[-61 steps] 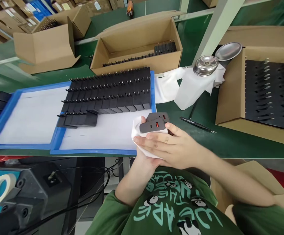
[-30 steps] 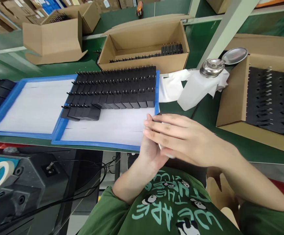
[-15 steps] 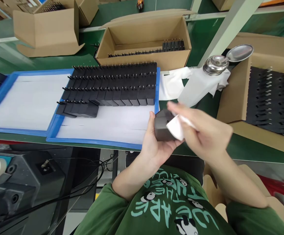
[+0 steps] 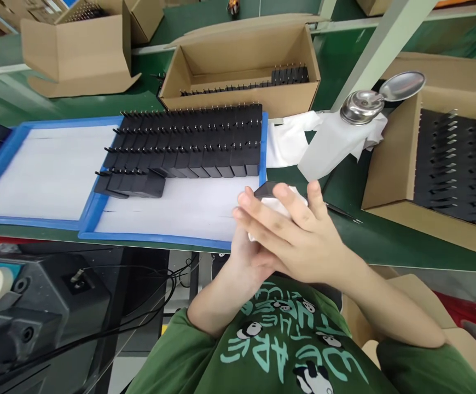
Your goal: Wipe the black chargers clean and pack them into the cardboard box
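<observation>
My left hand (image 4: 246, 260) is closed around a black plastic block (image 4: 265, 190), with only the block's top corner showing. Over it lies my right hand (image 4: 307, 241), fingers extended, pressing a white wiping cloth (image 4: 277, 206) onto the block. The right hand covers most of the block and the left fingers. Just left of both hands is a blue-rimmed tray (image 4: 172, 238), where rows of black blocks with metal pins (image 4: 189, 137) stand close together on a white sheet.
A white pump bottle (image 4: 330, 145) with its metal lid up stands behind my hands, beside white cloths (image 4: 287, 143). Tweezers (image 4: 342, 212) lie to the right. Cardboard boxes (image 4: 238, 104) with pinned blocks stand behind; another box (image 4: 389, 186) is at right. A second tray (image 4: 24, 221) adjoins on the left.
My right hand has moved left and flattened, from pinching the cloth at the block's right side to lying across the block with the cloth beneath. The tweezers have come into sight.
</observation>
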Tool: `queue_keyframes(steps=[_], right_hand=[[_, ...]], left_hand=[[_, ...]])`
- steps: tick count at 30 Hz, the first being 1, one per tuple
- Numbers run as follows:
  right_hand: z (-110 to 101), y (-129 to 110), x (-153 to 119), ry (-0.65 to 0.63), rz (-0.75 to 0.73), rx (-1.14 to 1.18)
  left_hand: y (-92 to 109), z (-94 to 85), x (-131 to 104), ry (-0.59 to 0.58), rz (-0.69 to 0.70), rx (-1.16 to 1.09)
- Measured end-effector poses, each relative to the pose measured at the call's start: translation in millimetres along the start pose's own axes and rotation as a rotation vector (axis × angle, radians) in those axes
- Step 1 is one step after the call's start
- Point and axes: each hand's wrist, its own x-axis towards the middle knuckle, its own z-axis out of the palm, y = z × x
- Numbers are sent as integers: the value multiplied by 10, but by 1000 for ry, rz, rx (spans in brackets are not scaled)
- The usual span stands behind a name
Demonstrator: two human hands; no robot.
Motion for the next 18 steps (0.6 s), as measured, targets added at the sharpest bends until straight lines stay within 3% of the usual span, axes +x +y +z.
queue_keyframes(steps=[4,11,14,18], right_hand=[[-19,104,33,-62,14,139],[-78,103,108,112,302,625],[-73,99,111,63,269,763],[-86,148,48,34,295,809]], left_hand=[[-5,-19,-20,-193,-136,-29],[-49,24,-14,-393,-91,-161],[-53,20,-1,-387,-113,-160],[-41,14,42,-290,-121,-158]])
